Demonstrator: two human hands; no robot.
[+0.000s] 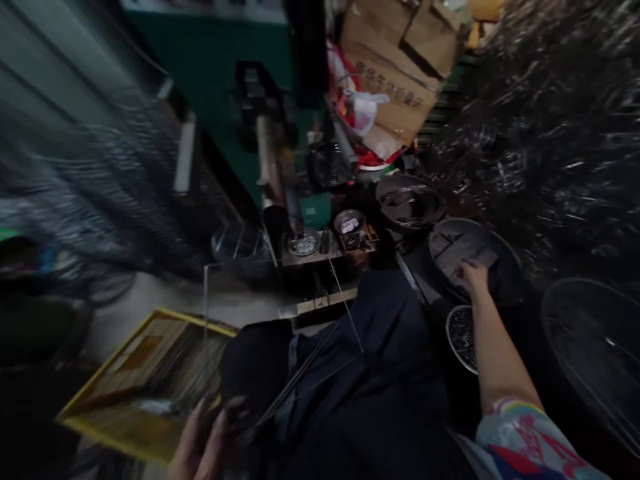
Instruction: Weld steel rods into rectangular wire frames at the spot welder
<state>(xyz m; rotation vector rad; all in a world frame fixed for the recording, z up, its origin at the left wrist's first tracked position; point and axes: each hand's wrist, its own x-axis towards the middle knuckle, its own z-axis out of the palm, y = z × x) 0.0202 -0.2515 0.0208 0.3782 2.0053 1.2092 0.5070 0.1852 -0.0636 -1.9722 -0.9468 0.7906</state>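
Note:
My right hand reaches forward into a dark round pan that holds a stack of flat dark metal pieces; its fingers curl down onto them. My left hand sits low by my knee and pinches a bundle of thin metal wires that slant up to the right across my dark trousers. Motion blur smears the left fingers. A small bowl of tiny dark parts lies just under my right forearm.
A yellow-edged tray of thin rods lies at lower left. A green machine stands behind a small bench with metal dishes. Cardboard boxes sit at the back. Heaps of wire frames fill the right.

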